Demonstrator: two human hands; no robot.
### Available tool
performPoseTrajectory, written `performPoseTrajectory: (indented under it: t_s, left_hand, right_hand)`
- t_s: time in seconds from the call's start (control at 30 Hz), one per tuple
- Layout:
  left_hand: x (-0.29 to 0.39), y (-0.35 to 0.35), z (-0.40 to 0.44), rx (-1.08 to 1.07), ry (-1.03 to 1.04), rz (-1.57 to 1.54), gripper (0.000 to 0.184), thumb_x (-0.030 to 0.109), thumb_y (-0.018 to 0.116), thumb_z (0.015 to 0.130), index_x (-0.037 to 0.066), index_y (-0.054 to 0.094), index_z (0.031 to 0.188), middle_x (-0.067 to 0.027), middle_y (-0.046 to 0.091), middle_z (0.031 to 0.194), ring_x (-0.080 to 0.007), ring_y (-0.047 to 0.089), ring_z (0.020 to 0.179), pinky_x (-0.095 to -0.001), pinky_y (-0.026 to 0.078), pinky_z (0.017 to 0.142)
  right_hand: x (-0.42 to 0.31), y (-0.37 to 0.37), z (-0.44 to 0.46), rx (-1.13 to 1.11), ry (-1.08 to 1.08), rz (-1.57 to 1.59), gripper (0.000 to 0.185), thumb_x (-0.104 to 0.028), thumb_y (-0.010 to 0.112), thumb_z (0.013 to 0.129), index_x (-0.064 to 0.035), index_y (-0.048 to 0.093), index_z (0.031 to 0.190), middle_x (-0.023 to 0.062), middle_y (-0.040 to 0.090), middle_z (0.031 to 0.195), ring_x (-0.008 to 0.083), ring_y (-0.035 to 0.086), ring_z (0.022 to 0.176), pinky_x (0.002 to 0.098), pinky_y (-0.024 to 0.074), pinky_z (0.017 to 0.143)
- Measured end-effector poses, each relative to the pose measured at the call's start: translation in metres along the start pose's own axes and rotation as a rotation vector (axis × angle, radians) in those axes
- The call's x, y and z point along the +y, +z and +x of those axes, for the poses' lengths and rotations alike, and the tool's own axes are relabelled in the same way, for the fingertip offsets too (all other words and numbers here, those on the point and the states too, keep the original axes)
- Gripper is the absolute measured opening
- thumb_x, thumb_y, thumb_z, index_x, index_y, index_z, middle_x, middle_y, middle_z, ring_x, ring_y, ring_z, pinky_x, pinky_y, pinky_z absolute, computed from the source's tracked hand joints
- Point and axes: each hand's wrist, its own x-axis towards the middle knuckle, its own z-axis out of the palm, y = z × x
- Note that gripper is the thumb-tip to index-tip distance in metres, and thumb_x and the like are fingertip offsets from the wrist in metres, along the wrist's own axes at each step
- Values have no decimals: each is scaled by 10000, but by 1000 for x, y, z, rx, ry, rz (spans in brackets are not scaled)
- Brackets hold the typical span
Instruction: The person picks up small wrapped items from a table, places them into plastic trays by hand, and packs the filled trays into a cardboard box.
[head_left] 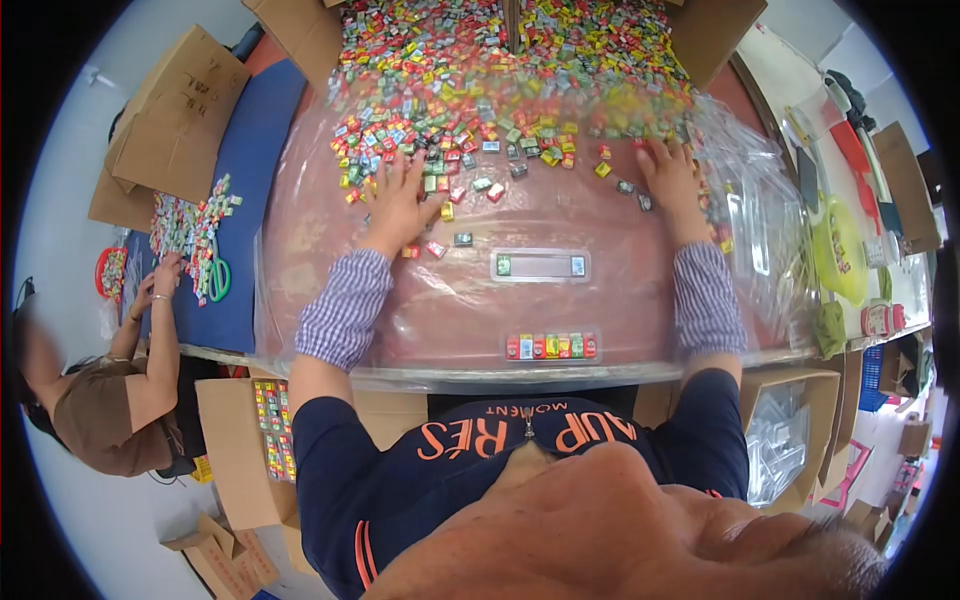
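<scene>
My left hand (402, 205) lies with its fingers spread at the near edge of a big pile of small colourful printed blocks (460, 130), touching or just above a few of them. On the right side, my right hand (674, 188) is also open, fingers pointing into the pile's edge, with nothing visibly gripped. Between and below the hands sits a clear plastic tray (540, 278) holding one block at each end. Closer to me, another clear tray (551, 357) contains a full row of blocks in red, yellow, green and white.
Cardboard boxes (300, 35) pour more blocks onto the plastic-covered table (430, 310). Stacked clear trays (765, 230) lie at right; a box (790, 440) beside me holds more. At left, another person (110, 410) works at a blue surface (240, 200) with green scissors (220, 278).
</scene>
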Motion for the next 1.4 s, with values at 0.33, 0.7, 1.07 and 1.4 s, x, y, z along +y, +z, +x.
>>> performPoseTrajectory:
  t_s: [0.33, 0.7, 1.07, 1.4]
  left_hand:
    - [53, -10, 45, 29, 313, -149, 430, 403, 597, 843, 145, 603, 1186, -104, 448, 1378, -347, 333, 1316, -593, 216, 1041]
    - [89, -8, 13, 193, 364, -303, 142, 170, 688, 772, 67, 662, 866, -86, 625, 902, -281, 589, 871, -399, 457, 730]
    - [99, -27, 3, -29, 588, -272, 135, 147, 644, 768, 64, 625, 873, -109, 616, 927, -298, 584, 896, -403, 473, 772]
    - [83, -31, -44, 109, 973, -384, 295, 103, 631, 772, 81, 635, 1066, -106, 622, 1104, -291, 570, 1028, -378, 456, 869]
  right_hand:
    - [-74, 39, 67, -357, -372, 380, 380, -431, 547, 867, -181, 637, 1140, 105, 558, 1254, 285, 517, 1172, 580, 386, 959]
    - [-109, -14, -2, -115, -424, 246, 212, -157, 636, 794, -77, 670, 987, 112, 653, 1010, 319, 618, 889, 434, 500, 783]
    - [-113, -67, -64, -107, -524, 588, 93, -138, 633, 749, -87, 653, 823, 86, 636, 878, 301, 611, 792, 434, 480, 694]
    - [-90, -71, -109, -9, -644, 480, 90, -139, 642, 736, -70, 647, 794, 93, 639, 859, 309, 609, 784, 438, 485, 694]
